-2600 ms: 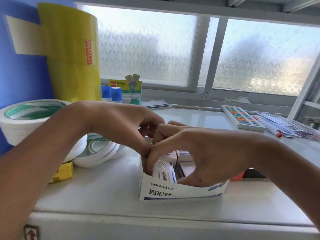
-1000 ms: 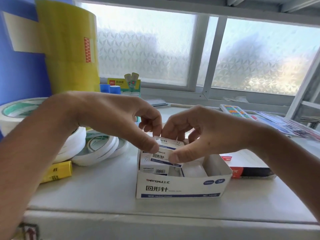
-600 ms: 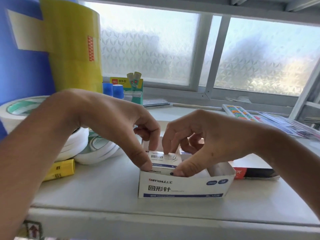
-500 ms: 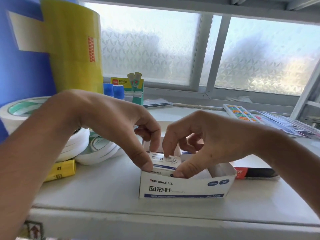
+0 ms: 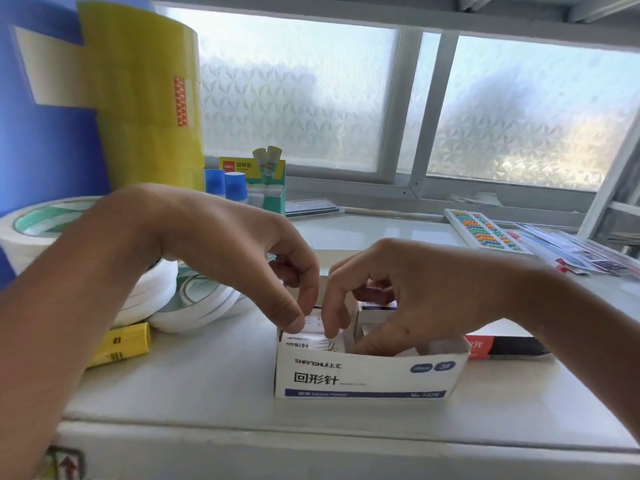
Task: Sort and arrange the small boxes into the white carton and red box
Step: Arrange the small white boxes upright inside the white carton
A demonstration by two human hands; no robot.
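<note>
Your left hand and right hand meet over the near-left corner of the white carton, both pinching one small box that sits low between the carton walls. Your left thumb presses its near-left edge; your right forefinger comes down on its top just beside that thumb, with your right thumb tucked lower, inside the carton. Both grips are closed on that one box, fingers bent, nothing else held.

You appear to be in the seating step: the box is nearly level with the carton's rim and looks all but home. Behind your fingers, further small boxes stand packed toward the carton's far side; how many, your hands hide. To the right of your right wrist, touching or just beside the carton's end, lies the red box, flat and only partly in view.

The next move likely calls for a gentle downward press, then letting go with both hands without dragging the box back up. The carton's thin card walls may flex, so keep the push straight down.
</note>
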